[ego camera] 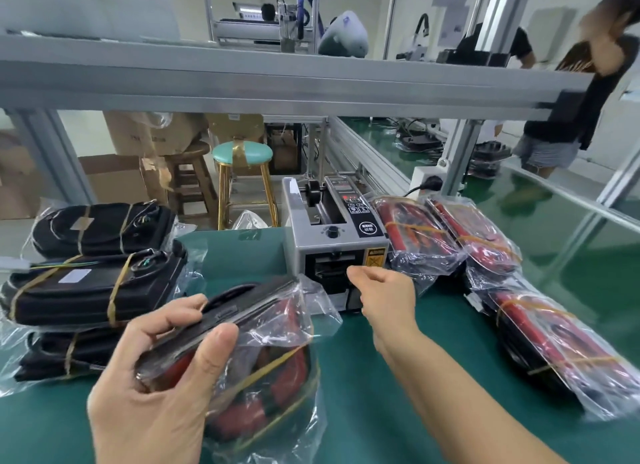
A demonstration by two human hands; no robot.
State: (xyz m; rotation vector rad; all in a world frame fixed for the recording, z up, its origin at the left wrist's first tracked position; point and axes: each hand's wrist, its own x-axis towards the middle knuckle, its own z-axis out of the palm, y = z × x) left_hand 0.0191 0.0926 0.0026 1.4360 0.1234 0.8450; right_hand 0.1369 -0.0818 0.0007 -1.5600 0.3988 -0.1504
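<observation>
Head view: left hand (152,370) gripping a bagged bundle (270,366), right hand (384,294) reaching to the tape dispenser (332,249)

The left hand is holding the bagged bundle above the near edge of the green table (398,394), left of the middle. Its thumb is pressing on the near side and its fingers are curling over the black top edge. The bundle is sitting tilted in the grip, with red and black pieces showing through clear plastic and yellowish rubber bands (277,359) crossing them.

The right hand is stretching forward to the front mouth of the tape dispenser, which is standing near the middle of the table's far edge. Its thumb and forefinger are coming together just at the slot and the other fingers are curling under. Whether they are pinching a strip of tape cannot be told.

Black cases (93,287), banded and bagged, are lying stacked along the left edge. Red bundles (450,231) in the same clear bags are lying along the right side, from beside the dispenser down towards the near right corner.

Beyond the far edge a green-topped stool (242,153) is standing beside cardboard boxes (149,134). A person (595,82) is standing at the far right.
</observation>
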